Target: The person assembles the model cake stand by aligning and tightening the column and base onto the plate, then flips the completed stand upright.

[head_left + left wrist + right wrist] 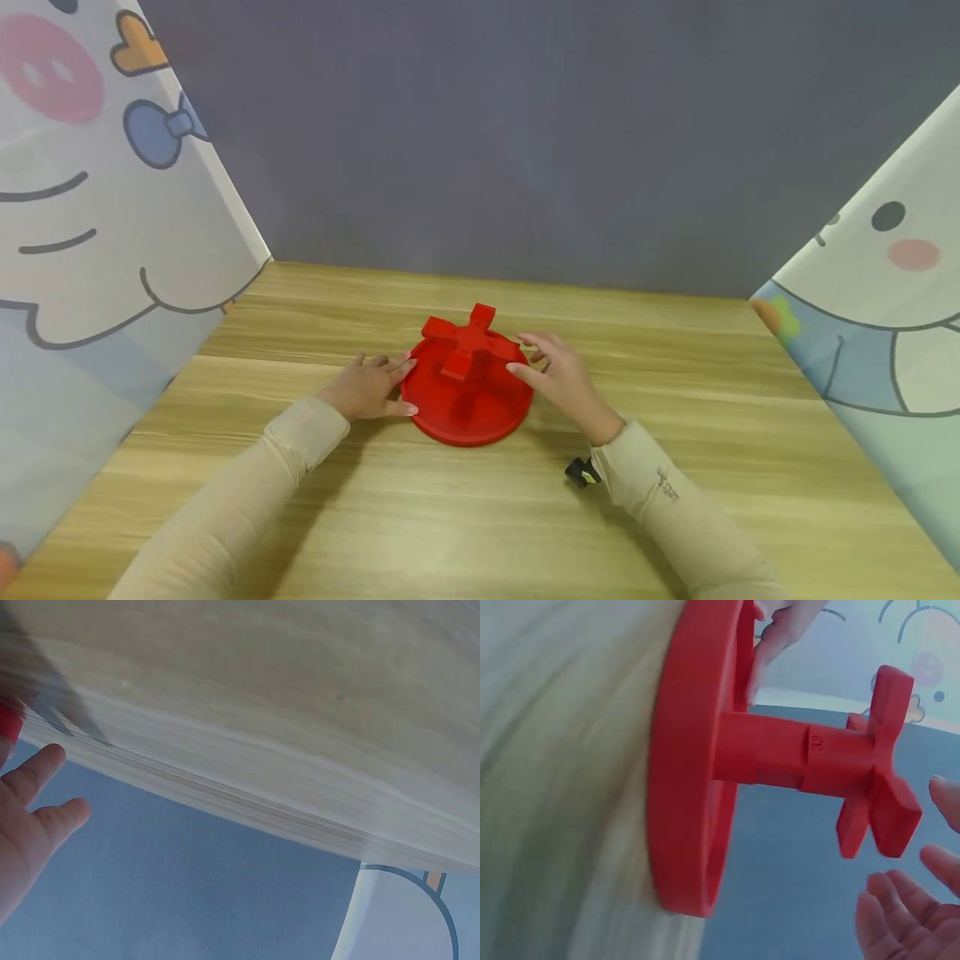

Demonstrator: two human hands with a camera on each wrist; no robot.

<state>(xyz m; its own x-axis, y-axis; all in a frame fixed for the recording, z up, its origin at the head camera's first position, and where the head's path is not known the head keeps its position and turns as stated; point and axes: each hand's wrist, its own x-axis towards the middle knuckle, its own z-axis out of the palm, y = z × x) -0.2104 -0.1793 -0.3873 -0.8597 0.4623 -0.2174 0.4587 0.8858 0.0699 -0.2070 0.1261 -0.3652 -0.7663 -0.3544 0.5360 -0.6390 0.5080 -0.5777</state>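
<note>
A red round base (465, 425) with a raised rim lies on the wooden table. From its middle rises a thick red post (780, 750) marked "32", topped by a red four-armed cross piece (471, 338). My left hand (367, 389) rests at the base's left rim, thumb and fingertips reaching over the edge. In the left wrist view its outer fingers (56, 817) are extended. Beside the cross piece's right arm is my right hand (562, 379), thumb and fingers spread around a gap. The right wrist view shows these fingers (900, 907) apart from the cross piece, holding nothing.
A small black object (582, 472) with a yellow-green mark is by the right cuff. The wooden table (450, 517) ends at a dark grey panel (487, 142) behind, with white cartoon-printed panels (112, 208) on both sides.
</note>
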